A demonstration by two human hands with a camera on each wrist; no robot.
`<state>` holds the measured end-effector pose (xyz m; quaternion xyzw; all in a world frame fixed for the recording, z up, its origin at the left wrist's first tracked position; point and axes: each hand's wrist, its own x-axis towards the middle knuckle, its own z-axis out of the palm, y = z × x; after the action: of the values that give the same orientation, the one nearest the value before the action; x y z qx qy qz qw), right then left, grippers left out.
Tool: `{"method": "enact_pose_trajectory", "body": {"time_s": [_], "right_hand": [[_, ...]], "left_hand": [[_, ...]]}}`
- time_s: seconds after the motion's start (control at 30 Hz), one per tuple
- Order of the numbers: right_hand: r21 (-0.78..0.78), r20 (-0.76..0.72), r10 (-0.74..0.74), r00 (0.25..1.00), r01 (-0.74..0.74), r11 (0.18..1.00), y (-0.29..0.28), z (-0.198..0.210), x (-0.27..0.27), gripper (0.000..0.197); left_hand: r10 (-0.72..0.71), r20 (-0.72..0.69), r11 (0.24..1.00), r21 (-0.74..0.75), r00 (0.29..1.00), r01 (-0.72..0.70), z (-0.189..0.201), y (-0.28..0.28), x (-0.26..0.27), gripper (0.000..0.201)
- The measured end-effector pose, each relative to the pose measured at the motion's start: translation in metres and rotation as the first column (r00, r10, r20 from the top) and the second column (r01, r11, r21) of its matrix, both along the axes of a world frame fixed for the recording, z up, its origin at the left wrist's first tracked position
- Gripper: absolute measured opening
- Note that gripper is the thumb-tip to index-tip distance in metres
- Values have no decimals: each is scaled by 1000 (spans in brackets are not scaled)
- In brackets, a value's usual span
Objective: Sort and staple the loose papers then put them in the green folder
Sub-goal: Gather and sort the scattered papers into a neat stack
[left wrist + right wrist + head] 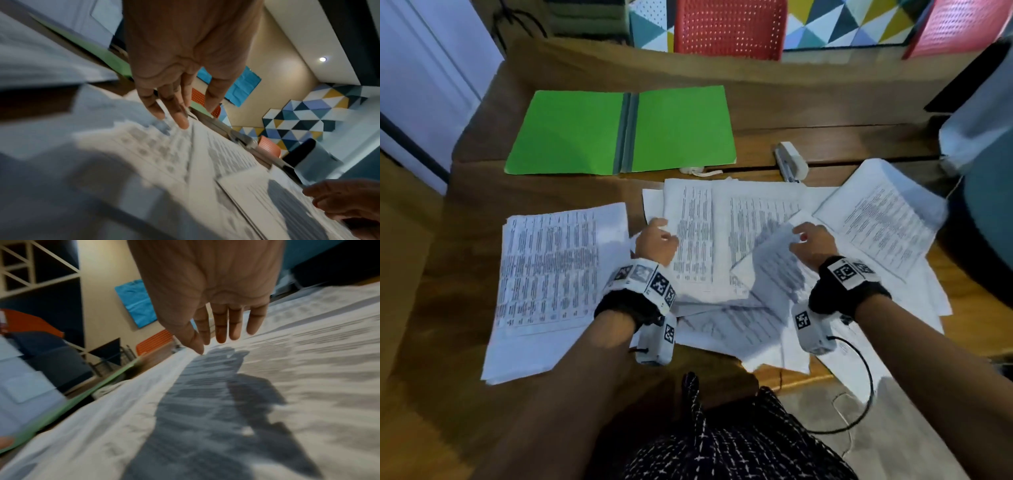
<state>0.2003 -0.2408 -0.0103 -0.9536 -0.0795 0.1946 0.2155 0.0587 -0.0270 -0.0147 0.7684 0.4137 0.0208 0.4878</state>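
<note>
The table (808,102) is mostly buried in papers (722,240), so sorting looks barely underway. One pile (551,274) sits apart on the left, fairly squared, long side running away from the person; the rest fan out across the middle and right, overlapping at all sorts of angles, the far-right sheets tilted clockwise. Nothing looks stapled as far as I can tell (print's too blurry to say what belongs with what).

The folder (619,132) lies open and flat at the far side, spine pointing away from the person, nothing in it yet. So stapling and filing are all still left.

The stapler (791,161) sits just right of the folder, at the top edge of the papers, long axis running near-to-far with a slight tilt, untouched.

Left hand (655,241): fingers loose and spread, tips on the middle sheets, no grip on anything. Right hand (813,241): fingers straight, close together, over a lifted, angled sheet (770,260), thumb tip touching it.
</note>
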Motion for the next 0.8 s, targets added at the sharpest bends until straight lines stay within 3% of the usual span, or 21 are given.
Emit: {"method": "enact_pose_trajectory", "body": {"time_s": [0.1, 0.2, 0.27, 0.37, 0.47, 0.57, 0.6, 0.67, 0.73, 0.8], "right_hand": [[-176, -17, -95, 995, 91, 980, -57, -8, 29, 45], [-329, -53, -106, 993, 83, 941, -96, -19, 44, 69], [-318, -77, -88, 993, 59, 946, -107, -28, 49, 75], [-238, -102, 39, 994, -62, 969, -109, -35, 61, 58], [-223, -37, 97, 995, -103, 969, -107, -31, 74, 39], [-254, -20, 140, 990, -141, 957, -106, -34, 85, 57], [-244, -35, 156, 987, -159, 957, -105, -34, 87, 64], [-226, -28, 200, 979, -201, 953, -103, -36, 94, 68], [-238, -1, 230, 973, -224, 945, -99, -35, 101, 64], [-256, 29, 231, 973, -216, 942, -96, -33, 110, 61]], "left_hand": [[-142, -97, 990, -38, 985, 139, -12, -48, 36, 47], [-354, -283, 933, -47, 891, 355, -30, -85, 64, 51], [-449, -312, 891, -90, 837, 445, -42, -106, 79, 58], [-490, -304, 869, -93, 817, 486, -48, -117, 96, 60], [-338, -236, 937, 2, 911, 348, -32, -86, 104, 53], [-35, -98, 988, 148, 995, 49, -7, -47, 104, 45], [75, -33, 988, 137, 997, -70, -3, -40, 102, 44], [289, 67, 957, -38, 955, -287, -3, -35, 97, 47], [321, -44, 926, -196, 946, -323, -12, -44, 91, 42], [185, -202, 948, -220, 962, -229, -26, -65, 89, 46]]}}
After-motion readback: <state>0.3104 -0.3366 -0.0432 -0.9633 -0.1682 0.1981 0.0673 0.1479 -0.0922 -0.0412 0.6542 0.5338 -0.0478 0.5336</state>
